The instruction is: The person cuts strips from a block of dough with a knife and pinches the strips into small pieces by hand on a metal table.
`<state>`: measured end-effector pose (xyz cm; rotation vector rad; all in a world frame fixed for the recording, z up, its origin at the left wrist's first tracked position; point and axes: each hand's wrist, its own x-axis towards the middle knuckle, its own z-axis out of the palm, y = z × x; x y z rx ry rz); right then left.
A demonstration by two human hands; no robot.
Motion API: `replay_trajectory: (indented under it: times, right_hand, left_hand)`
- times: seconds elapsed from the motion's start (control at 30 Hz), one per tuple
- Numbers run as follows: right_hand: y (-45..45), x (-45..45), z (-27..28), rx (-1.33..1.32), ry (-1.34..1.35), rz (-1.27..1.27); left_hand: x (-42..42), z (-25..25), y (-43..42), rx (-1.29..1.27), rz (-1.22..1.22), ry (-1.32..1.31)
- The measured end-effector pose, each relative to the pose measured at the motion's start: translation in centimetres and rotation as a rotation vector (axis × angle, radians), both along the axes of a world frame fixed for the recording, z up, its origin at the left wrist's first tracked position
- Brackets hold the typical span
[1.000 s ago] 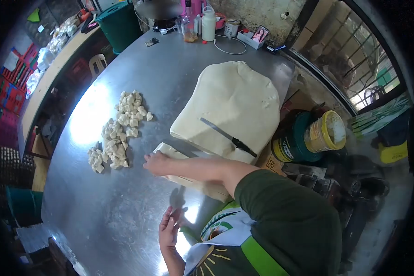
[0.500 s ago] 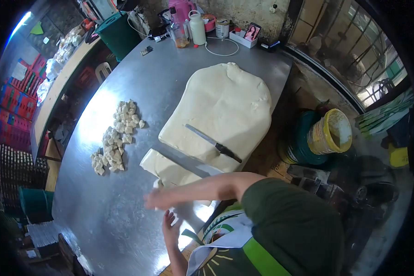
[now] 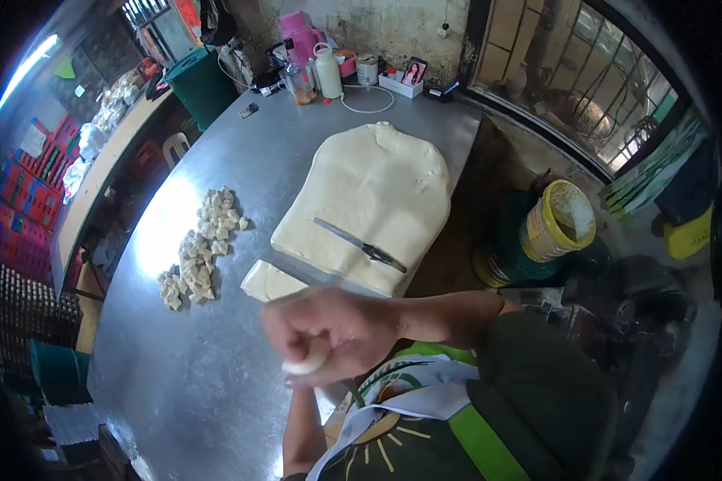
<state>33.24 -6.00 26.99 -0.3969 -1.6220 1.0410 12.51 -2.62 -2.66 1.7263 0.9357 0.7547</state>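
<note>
My right hand (image 3: 337,325) is curled round a small piece of dough (image 3: 307,358), raised over the near side of the metal table. Below it, my left hand (image 3: 291,383) is mostly hidden; only a fingertip and the wrist show, so its grip is unclear. Just beyond my right hand lies a cut strip of dough (image 3: 269,280), partly covered by that hand. A gap separates the strip from a big slab of dough (image 3: 369,188). Flat on the slab rests a knife (image 3: 353,240) with a dark handle. Several small dough pieces (image 3: 196,256) are heaped at the left.
The metal table (image 3: 192,377) carries bottles (image 3: 327,70), a pink jug (image 3: 298,36) and a propped phone (image 3: 414,72) along its back edge. A yellow bucket (image 3: 560,224) stands off the right side. A green bin (image 3: 199,86) is behind the far left edge.
My right hand has risen towards the camera and now shows a dough piece in its curled fingers. My left hand, with spread fingers before, is now largely covered. The view has shifted slightly.
</note>
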Motion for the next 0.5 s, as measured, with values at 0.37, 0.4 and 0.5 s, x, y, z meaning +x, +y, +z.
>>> replay_trajectory:
  times: [0.37,0.4,0.5]
  right_hand:
    - [-1.6,1.2,2.3,-0.014,0.185,-0.372]
    - [-1.4,1.1,2.3,-0.006,0.197,-0.379]
    - [-1.0,1.2,1.7,0.01,0.233,-0.397]
  left_hand:
    - [1.1,-4.7,0.0,0.413,0.03,0.446]
    - [1.2,-5.8,-0.7,0.194,0.056,0.261]
    - [0.6,-6.4,-2.8,-0.237,0.098,-0.103]
